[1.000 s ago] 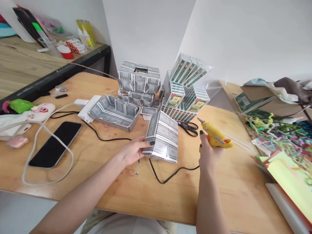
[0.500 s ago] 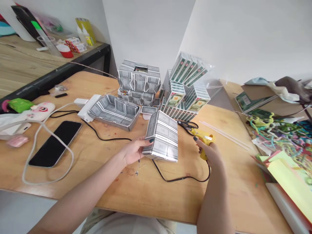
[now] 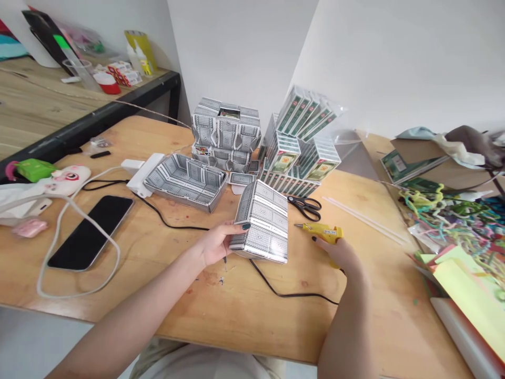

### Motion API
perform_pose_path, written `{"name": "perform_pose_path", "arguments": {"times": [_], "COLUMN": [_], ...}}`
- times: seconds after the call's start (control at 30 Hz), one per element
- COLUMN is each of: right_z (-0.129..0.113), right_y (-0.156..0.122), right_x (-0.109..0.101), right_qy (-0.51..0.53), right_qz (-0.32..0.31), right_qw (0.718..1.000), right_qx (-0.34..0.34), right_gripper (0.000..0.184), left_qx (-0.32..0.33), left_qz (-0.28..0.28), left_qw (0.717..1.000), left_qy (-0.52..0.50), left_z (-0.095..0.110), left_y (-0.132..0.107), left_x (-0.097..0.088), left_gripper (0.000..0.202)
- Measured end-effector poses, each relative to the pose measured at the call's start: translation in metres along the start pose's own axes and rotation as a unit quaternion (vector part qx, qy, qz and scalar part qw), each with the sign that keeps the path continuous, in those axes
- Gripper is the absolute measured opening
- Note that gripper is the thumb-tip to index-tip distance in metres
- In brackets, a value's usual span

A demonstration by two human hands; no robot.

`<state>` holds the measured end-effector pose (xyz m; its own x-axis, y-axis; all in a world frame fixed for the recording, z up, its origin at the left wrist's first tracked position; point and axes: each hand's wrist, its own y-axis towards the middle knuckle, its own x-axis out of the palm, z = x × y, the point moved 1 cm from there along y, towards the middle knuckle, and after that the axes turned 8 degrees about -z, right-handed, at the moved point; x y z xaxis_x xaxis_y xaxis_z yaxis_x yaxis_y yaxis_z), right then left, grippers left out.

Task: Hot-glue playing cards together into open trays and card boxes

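Note:
My left hand grips the lower left corner of a box made of playing cards, thumb on top, holding it tilted over the table. My right hand is around the handle of a yellow glue gun, whose nozzle points left toward the card box. Part of the gun's handle is hidden by that hand. Black scissors lie just beyond the gun. An open card tray sits to the left, and a larger card structure stands behind.
Stacked card packs stand at the back. Two glue sticks lie to the right, near a pile of coloured pipe cleaners and papers. A phone, white cable and power strip occupy the left. A black cord crosses the table.
My right hand has turned the glue gun and drawn it toward me, away from the scissors, which now show fully. The card box in my left hand has stayed nearly still.

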<state>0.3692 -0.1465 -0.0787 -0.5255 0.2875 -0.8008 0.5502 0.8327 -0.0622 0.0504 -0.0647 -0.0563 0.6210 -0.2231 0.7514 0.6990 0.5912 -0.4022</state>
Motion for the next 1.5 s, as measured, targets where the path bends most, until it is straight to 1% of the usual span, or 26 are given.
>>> {"name": "perform_pose_path", "arguments": {"times": [0.07,0.1,0.17,0.27,0.3,0.37,0.4,0.47,0.5,0.53,0.6,0.67,0.7,0.77,0.8,0.97,1.2,1.3,1.5], "right_z": [0.001,0.001,-0.001,-0.013,-0.021,-0.044,-0.058,-0.086,-0.1,-0.113,-0.133,-0.144,-0.147,-0.149,-0.149,-0.148,-0.147,-0.147,-0.146], "right_y": [-0.001,-0.003,-0.008,-0.016,-0.018,-0.023,-0.027,-0.036,-0.043,-0.051,-0.067,-0.082,-0.088,-0.095,-0.097,-0.099,-0.097,-0.097,-0.095], "right_x": [0.0,0.0,-0.001,-0.001,0.0,0.003,0.005,0.011,0.014,0.018,0.027,0.037,0.042,0.052,0.056,0.068,0.072,0.072,0.07], "right_qy": [-0.103,-0.146,-0.194,-0.204,-0.188,-0.131,-0.089,-0.011,0.018,0.035,0.042,0.053,0.058,0.077,0.086,0.093,0.097,0.107,0.096], "right_qz": [-0.022,-0.022,0.014,0.107,0.138,0.198,0.194,0.164,0.13,0.091,0.006,-0.034,-0.04,-0.029,-0.019,0.027,0.057,0.057,0.057], "right_qw": [0.99,0.981,0.973,0.968,0.97,0.971,0.972,0.963,0.953,0.936,0.902,0.876,0.867,0.862,0.862,0.861,0.85,0.853,0.866], "right_qx": [0.092,0.123,0.127,0.1,0.071,-0.03,-0.098,-0.213,-0.274,-0.339,-0.43,-0.479,-0.493,-0.501,-0.5,-0.5,-0.515,-0.507,-0.488], "right_gripper": [0.042,0.045,0.053,0.062,0.062,0.054,0.045,0.029,0.022,0.017,0.017,0.022,0.028,0.036,0.037,0.029,0.029,0.034,0.039], "left_qx": [0.002,0.004,0.005,0.005,0.006,0.006,0.006,0.003,0.002,0.001,0.003,0.004,0.006,0.007,0.008,0.016,0.04,0.032,0.025], "left_qz": [0.005,0.007,0.009,0.006,0.004,0.006,0.009,0.018,0.022,0.024,0.021,0.011,0.006,0.003,0.004,0.006,0.006,0.005,-0.02], "left_qw": [1.0,1.0,1.0,1.0,1.0,1.0,1.0,1.0,0.999,0.999,0.999,0.999,0.999,0.999,0.999,0.999,0.999,0.999,0.999], "left_qy": [0.002,0.003,0.006,0.014,0.016,0.021,0.023,0.026,0.027,0.028,0.03,0.033,0.034,0.037,0.039,0.034,0.026,0.034,0.028], "left_z": [0.0,0.0,0.0,0.0,0.0,0.001,0.001,0.002,0.002,0.002,0.003,0.003,0.003,0.003,0.003,0.003,0.001,0.0,-0.001], "left_y": [0.0,0.0,0.0,0.0,0.0,0.0,0.0,0.001,0.001,0.001,0.0,-0.001,-0.001,-0.002,-0.003,-0.002,-0.004,-0.005,-0.007], "left_x": [0.0,0.0,-0.001,-0.002,-0.002,-0.003,-0.003,-0.003,-0.002,-0.002,-0.001,0.0,0.0,0.0,-0.001,-0.001,0.004,0.005,0.004], "left_gripper": [0.01,0.009,0.009,0.01,0.01,0.01,0.01,0.011,0.012,0.012,0.013,0.015,0.016,0.018,0.018,0.015,0.018,0.019,0.022]}}
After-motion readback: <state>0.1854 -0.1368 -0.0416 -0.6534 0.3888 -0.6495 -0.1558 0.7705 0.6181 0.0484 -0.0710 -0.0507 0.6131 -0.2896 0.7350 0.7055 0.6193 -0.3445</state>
